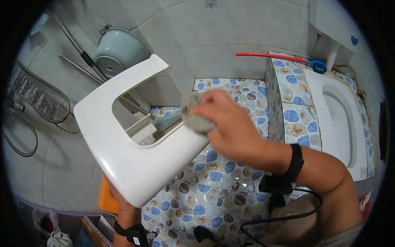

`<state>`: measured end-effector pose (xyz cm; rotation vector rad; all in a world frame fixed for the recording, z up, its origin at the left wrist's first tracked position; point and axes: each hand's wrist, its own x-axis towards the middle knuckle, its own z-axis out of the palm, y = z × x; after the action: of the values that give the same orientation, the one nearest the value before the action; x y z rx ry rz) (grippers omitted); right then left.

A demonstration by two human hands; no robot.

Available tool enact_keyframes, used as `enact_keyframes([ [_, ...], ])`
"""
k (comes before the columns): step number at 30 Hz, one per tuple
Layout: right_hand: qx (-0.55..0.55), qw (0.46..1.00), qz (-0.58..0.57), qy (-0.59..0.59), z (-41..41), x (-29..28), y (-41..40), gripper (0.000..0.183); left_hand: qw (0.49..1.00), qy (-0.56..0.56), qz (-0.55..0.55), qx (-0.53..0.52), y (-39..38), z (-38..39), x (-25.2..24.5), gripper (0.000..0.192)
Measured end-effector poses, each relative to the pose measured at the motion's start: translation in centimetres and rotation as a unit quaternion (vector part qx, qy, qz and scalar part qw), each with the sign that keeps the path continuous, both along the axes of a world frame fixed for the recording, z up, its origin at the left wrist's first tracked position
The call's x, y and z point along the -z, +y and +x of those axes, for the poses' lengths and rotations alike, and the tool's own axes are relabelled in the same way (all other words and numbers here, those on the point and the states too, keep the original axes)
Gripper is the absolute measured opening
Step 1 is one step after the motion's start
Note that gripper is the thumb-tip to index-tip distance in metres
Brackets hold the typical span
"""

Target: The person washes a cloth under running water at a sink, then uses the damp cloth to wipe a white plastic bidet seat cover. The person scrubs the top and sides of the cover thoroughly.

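Observation:
A white plastic frame or lid [123,166] with a rounded rectangular opening is tilted in front of me. Underneath its lower left part, my left hand [118,196] holds it, the fingers mostly hidden. My right hand [231,126], slightly blurred, grips a crumpled grey-green cloth [199,114] at the frame's right edge. Through the opening show a beige divided part [142,129] and a grey-green brush [168,123] with bristles. Both wrists wear black straps.
A squat toilet [345,123] is set in a tiled step at right, with a red-handled tool [271,56] behind it. A light blue basin [122,49], metal poles and a shower hose [66,102] are along the left wall. An orange object [106,197] is below the frame.

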<state>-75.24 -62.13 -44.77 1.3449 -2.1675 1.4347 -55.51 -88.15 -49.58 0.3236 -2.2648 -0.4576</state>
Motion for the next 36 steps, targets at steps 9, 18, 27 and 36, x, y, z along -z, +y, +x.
enact_keyframes([
  [9,-0.239,0.956,-0.091,0.142,4.7,-0.3,-2.5,0.030,0.735,0.217,0.620,0.169,1.9,-1.8,-1.5,0.057],
  [18,0.122,0.989,-0.072,-0.034,-6.8,2.2,0.0,0.044,0.701,0.178,0.682,0.108,1.8,-1.1,-1.2,0.048],
  [27,-0.092,0.988,-0.091,-0.083,1.1,1.3,-3.3,0.049,0.716,0.157,0.668,0.128,2.4,-3.1,-1.9,0.047],
  [36,-0.144,0.928,-0.224,-0.262,-0.2,-0.8,-3.7,0.047,0.689,0.158,0.703,0.079,1.6,-2.2,-2.3,0.046],
])
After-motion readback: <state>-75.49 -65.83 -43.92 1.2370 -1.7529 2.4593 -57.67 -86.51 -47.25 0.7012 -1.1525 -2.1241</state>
